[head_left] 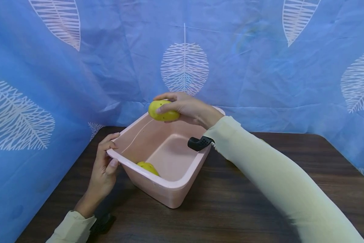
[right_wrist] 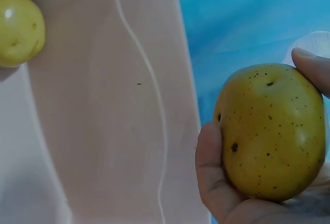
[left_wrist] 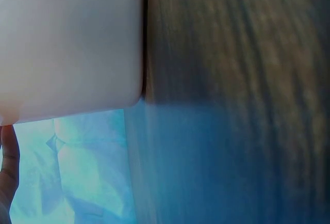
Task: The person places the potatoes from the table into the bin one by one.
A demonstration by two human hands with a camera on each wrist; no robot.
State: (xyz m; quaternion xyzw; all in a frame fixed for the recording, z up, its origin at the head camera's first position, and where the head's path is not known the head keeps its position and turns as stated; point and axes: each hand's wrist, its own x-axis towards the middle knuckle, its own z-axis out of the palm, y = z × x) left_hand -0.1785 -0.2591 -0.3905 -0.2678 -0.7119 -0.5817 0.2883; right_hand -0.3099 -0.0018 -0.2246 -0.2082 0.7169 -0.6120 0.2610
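Note:
My right hand [head_left: 189, 108] grips a yellow potato [head_left: 163, 110] above the far left part of a pink plastic basin [head_left: 177, 185]. Dark specks dot this potato [right_wrist: 273, 131] in the right wrist view, where fingers and thumb hold it from both sides. My left hand [head_left: 104, 167] pinches the basin's left corner, fingers over the rim and thumb outside. A second potato [head_left: 148, 167] lies inside, near the basin's front left wall and partly hidden by the rim. In the left wrist view, the basin's outer wall [left_wrist: 67, 43] fills the upper left, beside a finger [left_wrist: 9, 164].
The basin stands on a dark wooden table [head_left: 230, 209]. A blue cloth with white leaf prints [head_left: 245, 77] hangs behind and at the sides. A black wrist camera [head_left: 198, 143] projects from the right sleeve over the basin. Beyond that sleeve shows a small yellowish bit, too hidden to identify.

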